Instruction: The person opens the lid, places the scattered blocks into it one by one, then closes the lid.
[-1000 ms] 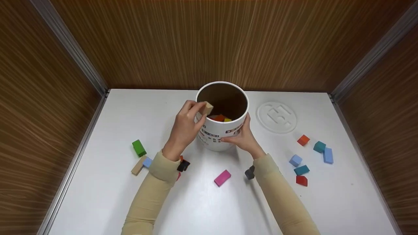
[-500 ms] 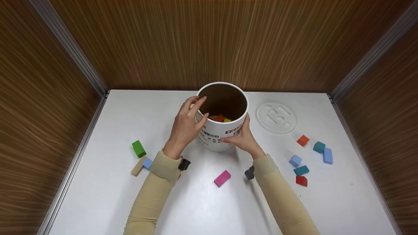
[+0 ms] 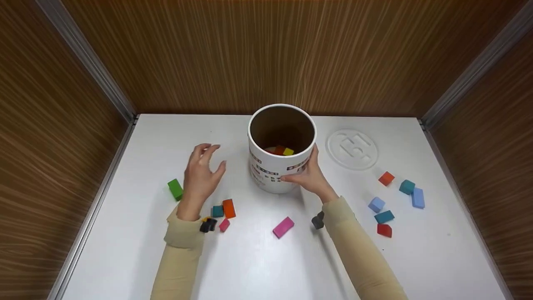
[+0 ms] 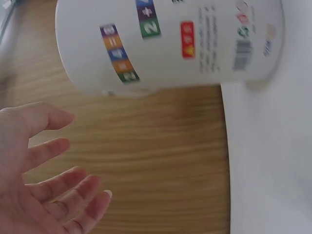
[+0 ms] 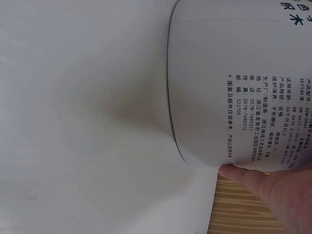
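Observation:
A white cylindrical bucket (image 3: 275, 171) with printed sums stands upright near the back of the table. Inside it, a yellow block (image 3: 288, 152) and an orange-red block (image 3: 280, 150) show at the bottom. My right hand (image 3: 310, 177) holds the bucket's right side, thumb across the front; in the right wrist view one digit (image 5: 239, 175) presses against its printed wall. To the left of the bucket, apart from it, my left hand (image 3: 203, 175) is raised with spread, slightly bent fingers and holds nothing. The left wrist view shows that bare palm (image 4: 19, 195) below the bucket's wall (image 4: 170, 48).
A clear round lid (image 3: 352, 149) lies right of the bucket. Blocks sit near the left forearm, among them a green block (image 3: 175, 189), an orange block (image 3: 229, 208) and a teal block (image 3: 217, 211). A pink block (image 3: 283, 227) lies front centre; several more, including a red block (image 3: 384, 230), lie right.
My left hand let a light wooden block go at the bucket's mouth, then moved left and toward me, away from the rim. The right hand stays on the bucket.

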A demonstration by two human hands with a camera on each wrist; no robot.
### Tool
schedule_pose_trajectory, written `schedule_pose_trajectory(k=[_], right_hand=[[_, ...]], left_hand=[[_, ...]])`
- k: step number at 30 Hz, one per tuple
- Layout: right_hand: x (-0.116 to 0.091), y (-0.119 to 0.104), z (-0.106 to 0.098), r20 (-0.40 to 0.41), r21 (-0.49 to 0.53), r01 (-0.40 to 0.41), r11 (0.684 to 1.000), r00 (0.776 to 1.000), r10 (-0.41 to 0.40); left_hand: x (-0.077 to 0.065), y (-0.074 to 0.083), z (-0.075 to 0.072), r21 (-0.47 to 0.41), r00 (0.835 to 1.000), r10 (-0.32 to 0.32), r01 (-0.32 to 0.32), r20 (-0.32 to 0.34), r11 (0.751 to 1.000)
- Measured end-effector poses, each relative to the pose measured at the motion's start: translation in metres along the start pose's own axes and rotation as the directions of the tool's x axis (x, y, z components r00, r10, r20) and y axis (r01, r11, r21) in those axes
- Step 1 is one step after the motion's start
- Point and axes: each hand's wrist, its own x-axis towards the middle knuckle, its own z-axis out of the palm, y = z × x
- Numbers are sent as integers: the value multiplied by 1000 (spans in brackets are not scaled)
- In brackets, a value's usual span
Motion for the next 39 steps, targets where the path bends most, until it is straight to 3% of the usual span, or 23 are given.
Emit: schedule_pose_trajectory(k=[4, 8, 12, 18, 24, 29, 35, 39], right_hand=[[0, 0, 0, 5, 0, -3, 1000, 1000, 3], [1, 0, 0, 6, 2, 2, 1000, 1000, -2], [2, 1, 0, 15, 15, -5, 1000, 1000, 5], [0, 0, -1, 10, 13, -21, 1000, 1000, 20], [0, 0, 0, 2, 1, -7, 1000, 1000, 7], [0, -1, 1, -5, -13, -24, 1000, 1000, 24], [0, 0, 1, -8, -12, -18, 1000, 1000, 18], [0, 1, 1, -5, -5, -9, 1000, 1000, 9]], left_hand=[[-10, -25, -10, 48, 993, -114, 112, 30, 993], [-20, -52, -19, 110, 973, -225, 218, 55, 970], [-33, -77, -25, 180, 939, -325, 303, 110, 936], [-47, -104, -33, 229, 888, -411, 364, 205, 903], [-49, -120, -36, 228, 829, -442, 383, 344, 895], [-48, -127, -36, 228, 796, -442, 380, 413, 896], [-47, -132, -32, 212, 778, -443, 389, 446, 896], [-48, -136, -30, 192, 787, -427, 382, 445, 904]])
